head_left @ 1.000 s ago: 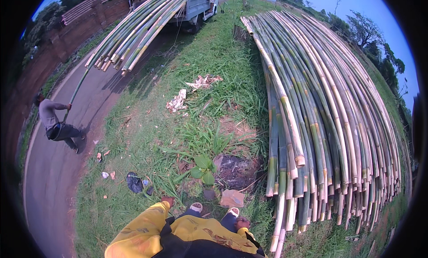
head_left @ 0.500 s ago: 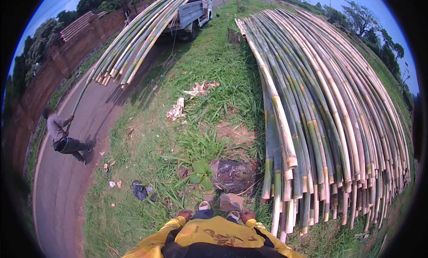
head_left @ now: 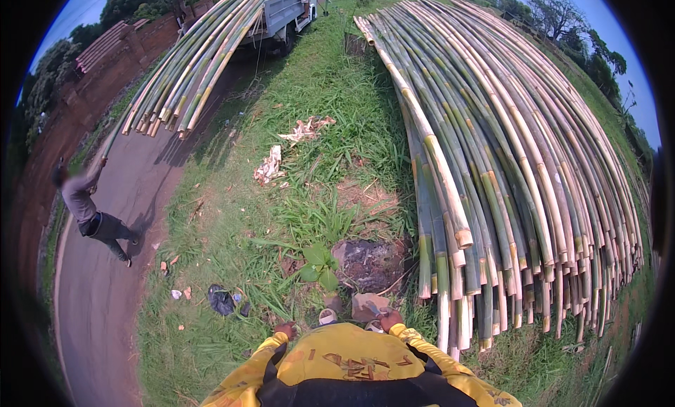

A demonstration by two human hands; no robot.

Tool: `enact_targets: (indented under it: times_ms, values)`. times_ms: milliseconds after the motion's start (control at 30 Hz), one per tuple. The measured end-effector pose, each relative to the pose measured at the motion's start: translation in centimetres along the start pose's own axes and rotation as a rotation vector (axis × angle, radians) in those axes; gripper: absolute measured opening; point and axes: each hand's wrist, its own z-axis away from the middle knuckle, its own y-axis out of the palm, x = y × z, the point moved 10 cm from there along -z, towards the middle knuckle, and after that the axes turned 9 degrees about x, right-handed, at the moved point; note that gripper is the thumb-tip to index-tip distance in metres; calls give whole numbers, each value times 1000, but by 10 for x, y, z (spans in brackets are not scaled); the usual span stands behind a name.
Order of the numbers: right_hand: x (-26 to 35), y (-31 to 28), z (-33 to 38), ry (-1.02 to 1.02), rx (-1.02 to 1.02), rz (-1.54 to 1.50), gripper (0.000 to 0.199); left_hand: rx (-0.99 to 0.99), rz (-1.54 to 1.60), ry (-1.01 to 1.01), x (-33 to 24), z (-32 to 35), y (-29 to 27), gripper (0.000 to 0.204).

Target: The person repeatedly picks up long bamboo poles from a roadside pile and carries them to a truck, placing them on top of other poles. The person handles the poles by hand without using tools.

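My left hand (head_left: 286, 330) hangs low in front of my yellow sleeve, over the grass, with its fingers loosely curled and nothing visible in them. Nearer the bamboo stack is my right hand (head_left: 389, 319), closed, beside a flat brown stone (head_left: 369, 306). A small thin shape shows at its fingers, too small to make out. To the right lies a large stack of long green and pale bamboo poles (head_left: 485, 168), their cut ends toward me. Neither hand touches the poles.
On the road (head_left: 98, 294), a co-worker (head_left: 88, 203) holds up the end of a pole. Bamboo poles (head_left: 197, 69) jut from a truck (head_left: 281, 17). A dark stump (head_left: 369, 263), a leafy plant (head_left: 320, 266), a black plastic bag (head_left: 221, 299) and pale husks (head_left: 269, 166) lie ahead.
The co-worker's arms have risen, and the held pole's end has moved up toward the truck. My hands sit slightly higher in view and a little wider apart. The stack is unchanged.
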Motion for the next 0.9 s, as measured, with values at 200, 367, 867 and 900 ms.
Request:
enact_targets:
  times_ms: [200, 367, 867, 900]
  values:
    - [24, -1, 15, 4, -104, 106, 42, 16, 14, -128, 25, -9, -40, 46]
    - [1, 9, 33, 134, -123, 29, 39, -5, 2, -140, 10, -34, -44, 45]
    - [42, -134, 79, -198, -584, -420, 30, 70, -393, -38, -67, -41, 2, 52]
    - [45, -161, 81, -255, -665, -382, 29, 58, -436, -40, -64, -39, 8, 50]
